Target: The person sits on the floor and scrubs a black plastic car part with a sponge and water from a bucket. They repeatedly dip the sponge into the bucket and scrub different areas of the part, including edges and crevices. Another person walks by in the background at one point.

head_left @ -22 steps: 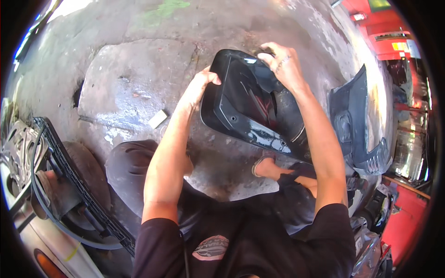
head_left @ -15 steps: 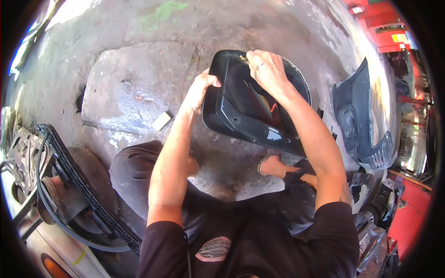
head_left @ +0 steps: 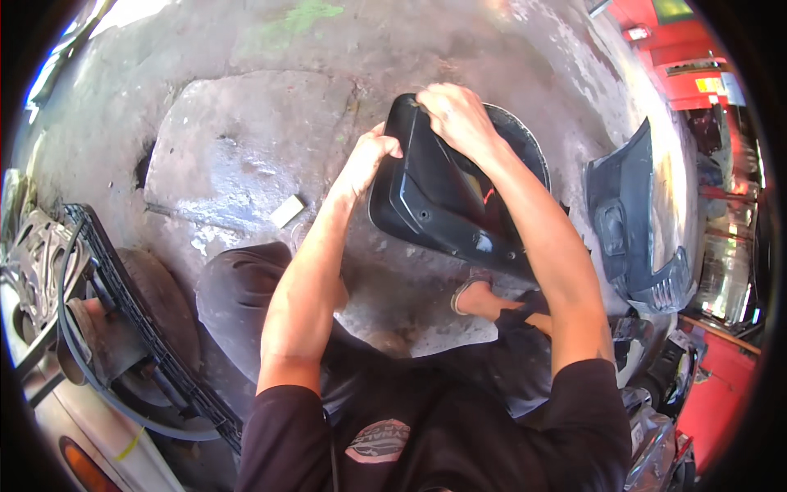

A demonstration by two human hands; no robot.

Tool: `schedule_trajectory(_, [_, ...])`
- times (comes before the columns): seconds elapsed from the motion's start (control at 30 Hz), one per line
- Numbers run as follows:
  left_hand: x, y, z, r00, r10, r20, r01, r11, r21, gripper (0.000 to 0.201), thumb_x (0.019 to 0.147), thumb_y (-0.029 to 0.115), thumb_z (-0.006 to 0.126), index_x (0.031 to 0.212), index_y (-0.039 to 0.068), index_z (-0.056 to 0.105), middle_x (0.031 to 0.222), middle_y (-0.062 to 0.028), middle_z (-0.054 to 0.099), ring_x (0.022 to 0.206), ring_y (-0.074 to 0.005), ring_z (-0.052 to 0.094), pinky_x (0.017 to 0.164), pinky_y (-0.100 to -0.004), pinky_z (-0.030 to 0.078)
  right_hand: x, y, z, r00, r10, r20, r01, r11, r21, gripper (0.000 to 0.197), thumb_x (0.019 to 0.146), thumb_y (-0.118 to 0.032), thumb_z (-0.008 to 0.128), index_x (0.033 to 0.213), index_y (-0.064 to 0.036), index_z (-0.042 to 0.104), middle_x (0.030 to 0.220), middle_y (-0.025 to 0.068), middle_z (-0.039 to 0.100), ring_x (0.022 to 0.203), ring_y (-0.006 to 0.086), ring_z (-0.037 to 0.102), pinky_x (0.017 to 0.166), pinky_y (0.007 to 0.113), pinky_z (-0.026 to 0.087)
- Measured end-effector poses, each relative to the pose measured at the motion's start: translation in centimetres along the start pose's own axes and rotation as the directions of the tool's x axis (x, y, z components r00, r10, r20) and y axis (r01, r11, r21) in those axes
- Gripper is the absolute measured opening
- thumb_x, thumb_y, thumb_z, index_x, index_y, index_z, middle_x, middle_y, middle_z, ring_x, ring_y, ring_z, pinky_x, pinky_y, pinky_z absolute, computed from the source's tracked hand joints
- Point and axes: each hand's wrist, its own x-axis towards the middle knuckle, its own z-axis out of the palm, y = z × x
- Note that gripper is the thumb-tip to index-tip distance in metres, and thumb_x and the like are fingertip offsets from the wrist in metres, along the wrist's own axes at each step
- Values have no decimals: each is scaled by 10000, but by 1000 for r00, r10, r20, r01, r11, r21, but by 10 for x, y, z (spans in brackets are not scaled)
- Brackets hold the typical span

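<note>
A glossy black molded panel (head_left: pixel 443 209), seemingly a car body part, is tilted between my knees, with small round holes along its near side. My left hand (head_left: pixel 370 160) grips its left edge, the thumb on the upper face and the other fingers hidden behind. At the panel's far edge my right hand (head_left: pixel 453 115) is closed, fingertips pressed together against the surface. Whatever small thing those fingers may hold is hidden. Under the panel's right side shows the pale curved rim of a round dark container (head_left: pixel 537 148).
A pale rectangular block (head_left: pixel 287 211) lies on the stained concrete floor (head_left: pixel 246 131) left of the panel. To the right stands a dark bumper (head_left: pixel 627 221). At left are a long black grille strip (head_left: pixel 143 320) and other car parts. Red structures (head_left: pixel 721 385) line the far right.
My right hand has slid left along the panel's far edge. The panel has tilted and shifted slightly right at its left side, my left hand moving with it.
</note>
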Motion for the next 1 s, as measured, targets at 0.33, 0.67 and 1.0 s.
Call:
schedule_trajectory(0.33, [-8, 8, 4, 999, -44, 0, 43, 980, -194, 418, 799, 196, 608, 1187, 40, 605, 1031, -79, 639, 901, -191, 617, 810, -336, 534, -43, 14, -71, 863, 427, 269, -481, 857, 184, 68, 869, -48, 654, 828, -3, 622, 753, 160, 650, 720, 386, 632, 664, 465, 501])
schedule_trajectory(0.67, [-7, 12, 2, 995, -98, 7, 98, 985, -144, 370, 761, 167, 612, 1109, 40, 623, 964, -72, 650, 828, -181, 634, 745, -314, 547, -15, 7, -31, 908, 360, 212, -355, 933, -62, 174, 930, -139, 713, 1003, -50, 583, 740, 233, 655, 693, 444, 646, 646, 484, 510])
schedule_trajectory(1.0, [-4, 12, 7, 993, -103, -59, 94, 986, -135, 381, 795, 184, 598, 1145, 37, 624, 1017, -85, 659, 877, -163, 628, 771, -298, 540, -8, 28, -7, 971, 163, 178, -187, 974, 128, 190, 858, -4, 680, 873, -61, 500, 659, 171, 579, 616, 400, 617, 547, 483, 465])
